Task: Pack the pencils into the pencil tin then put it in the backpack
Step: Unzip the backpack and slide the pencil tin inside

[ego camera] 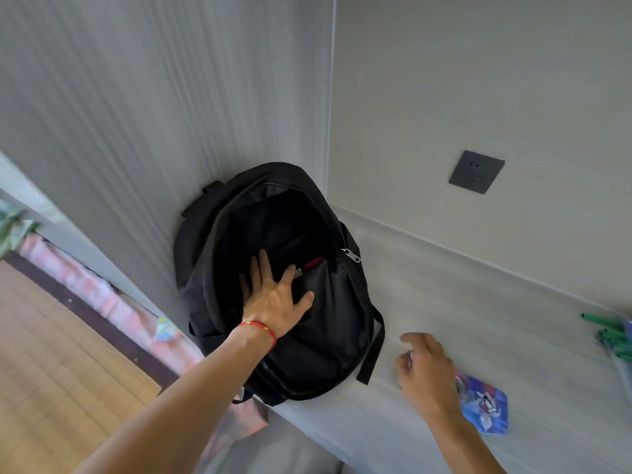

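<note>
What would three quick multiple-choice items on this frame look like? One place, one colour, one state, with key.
1. Where is the backpack?
A. On the floor
B. On the desk, in the corner against the wall
C. Hanging from a hook

2. What colour are the pencils at the desk's right edge?
A. Green
B. Yellow
C. Red

3. What state is the backpack's main compartment in?
A. Zipped shut
B. Unzipped and gaping open
C. Covered by a flap

Key:
1 B, it sits on the pale desk where the two walls meet.
2 A, the shafts show green.
3 B, the dark inside shows, with the zipper pull at the side and the left hand pressed flat on the front panel. The right hand hovers by the blue pencil tin.
</note>
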A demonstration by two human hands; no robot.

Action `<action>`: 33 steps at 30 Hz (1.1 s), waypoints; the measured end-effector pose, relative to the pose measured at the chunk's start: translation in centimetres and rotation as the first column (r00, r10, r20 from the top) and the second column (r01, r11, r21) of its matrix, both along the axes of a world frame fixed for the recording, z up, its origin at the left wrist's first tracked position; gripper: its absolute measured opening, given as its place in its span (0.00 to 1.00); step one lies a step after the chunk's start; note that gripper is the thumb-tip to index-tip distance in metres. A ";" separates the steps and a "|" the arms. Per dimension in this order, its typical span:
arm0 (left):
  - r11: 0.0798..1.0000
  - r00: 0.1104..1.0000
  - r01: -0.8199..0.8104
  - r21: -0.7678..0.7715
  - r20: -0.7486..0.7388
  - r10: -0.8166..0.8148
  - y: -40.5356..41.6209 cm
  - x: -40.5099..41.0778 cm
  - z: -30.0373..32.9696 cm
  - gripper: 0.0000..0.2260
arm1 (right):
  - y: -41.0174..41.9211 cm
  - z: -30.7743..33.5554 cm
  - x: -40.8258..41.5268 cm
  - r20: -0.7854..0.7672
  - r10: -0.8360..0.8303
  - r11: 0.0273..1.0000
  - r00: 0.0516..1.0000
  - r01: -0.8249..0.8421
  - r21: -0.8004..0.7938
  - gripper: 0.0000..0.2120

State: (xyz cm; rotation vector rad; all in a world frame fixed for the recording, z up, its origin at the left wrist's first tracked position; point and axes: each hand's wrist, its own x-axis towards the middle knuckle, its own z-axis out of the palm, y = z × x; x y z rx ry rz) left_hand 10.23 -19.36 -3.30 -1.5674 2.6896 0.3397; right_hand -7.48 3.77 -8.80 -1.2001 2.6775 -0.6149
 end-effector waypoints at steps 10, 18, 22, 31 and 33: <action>0.966 0.971 0.007 -0.258 0.233 0.055 2.8 -1.4 -1.3 0.36 | 7.3 -6.8 -5.9 -0.012 0.189 0.815 0.982 -0.150 0.560 0.49; 0.958 0.977 -0.013 -0.286 0.201 0.073 4.7 -1.5 -1.8 0.31 | 5.6 -7.1 -7.7 -0.104 0.327 0.833 0.939 -0.235 0.501 0.45; 0.962 0.978 -0.018 -0.273 0.197 0.074 4.7 -1.5 -1.7 0.31 | 3.3 -5.4 -7.1 -0.119 0.271 0.861 0.955 -0.186 0.474 0.43; 0.968 0.979 -0.033 -0.250 0.186 0.082 5.2 -1.6 -1.5 0.30 | -1.3 6.3 -7.2 0.827 0.061 0.993 0.559 0.047 -0.105 0.09; 0.969 0.982 -0.032 -0.244 0.174 0.077 5.1 -1.4 -1.5 0.30 | -2.7 8.9 -6.6 0.899 0.220 0.975 0.378 -0.079 -0.206 0.10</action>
